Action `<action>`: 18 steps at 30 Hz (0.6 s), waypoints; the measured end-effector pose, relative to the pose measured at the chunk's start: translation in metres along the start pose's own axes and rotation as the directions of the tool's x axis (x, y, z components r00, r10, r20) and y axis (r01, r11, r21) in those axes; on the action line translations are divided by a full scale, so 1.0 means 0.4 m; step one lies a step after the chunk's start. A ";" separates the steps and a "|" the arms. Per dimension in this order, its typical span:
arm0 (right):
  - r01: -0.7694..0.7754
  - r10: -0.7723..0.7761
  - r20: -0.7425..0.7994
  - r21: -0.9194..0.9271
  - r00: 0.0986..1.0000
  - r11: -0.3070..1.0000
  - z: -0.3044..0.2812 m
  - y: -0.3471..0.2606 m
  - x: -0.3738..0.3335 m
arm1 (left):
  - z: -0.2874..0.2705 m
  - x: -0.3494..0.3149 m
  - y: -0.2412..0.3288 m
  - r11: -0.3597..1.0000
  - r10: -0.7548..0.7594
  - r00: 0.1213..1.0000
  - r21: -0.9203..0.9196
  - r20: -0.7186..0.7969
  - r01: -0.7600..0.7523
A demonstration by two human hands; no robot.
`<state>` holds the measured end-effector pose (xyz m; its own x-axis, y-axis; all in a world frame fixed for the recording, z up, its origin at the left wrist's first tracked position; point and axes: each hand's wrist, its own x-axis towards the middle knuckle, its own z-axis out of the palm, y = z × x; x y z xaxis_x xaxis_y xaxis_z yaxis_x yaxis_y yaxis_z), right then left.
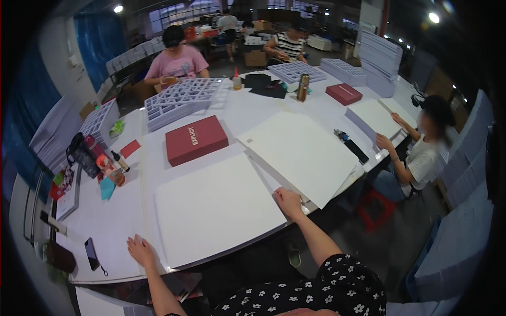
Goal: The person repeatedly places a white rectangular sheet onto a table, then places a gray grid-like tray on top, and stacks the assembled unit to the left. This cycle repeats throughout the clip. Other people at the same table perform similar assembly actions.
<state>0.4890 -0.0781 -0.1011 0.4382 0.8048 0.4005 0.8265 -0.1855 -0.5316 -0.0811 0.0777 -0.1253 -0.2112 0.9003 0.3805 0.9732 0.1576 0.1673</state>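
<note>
A large white board (211, 216), on what looks like a thin stack of sheets, lies at the table's near edge in front of me. My left hand (141, 251) rests on the tabletop just beyond its left edge, fingers stretched out and holding nothing. On the opposite side my right hand (288, 204) is at the board's right edge with its fingers curled; whatever they grip, if anything, is hidden. Right beside that hand, a second stack of white boards (305, 152) lies at an angle, its near corner reaching the table edge.
A dark red box (196, 140) stands beyond the boards, with white grid trays (182, 100) behind it. A phone (91, 254) and bottles (95, 147) are at left. Right of me a co-worker (429, 142) handles a white board (375, 117); others sit across the table (232, 113).
</note>
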 end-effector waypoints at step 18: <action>-0.049 0.048 0.032 0.027 0.998 0.998 -0.001 0.003 0.000 | 0.011 0.005 -0.013 0.999 0.024 1.000 0.045 0.019 -0.024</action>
<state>0.4900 -0.0787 -0.1014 0.4658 0.8127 0.3500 0.7941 -0.2094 -0.5706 -0.0862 0.0806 -0.1293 -0.1864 0.9112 0.3674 0.9812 0.1538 0.1165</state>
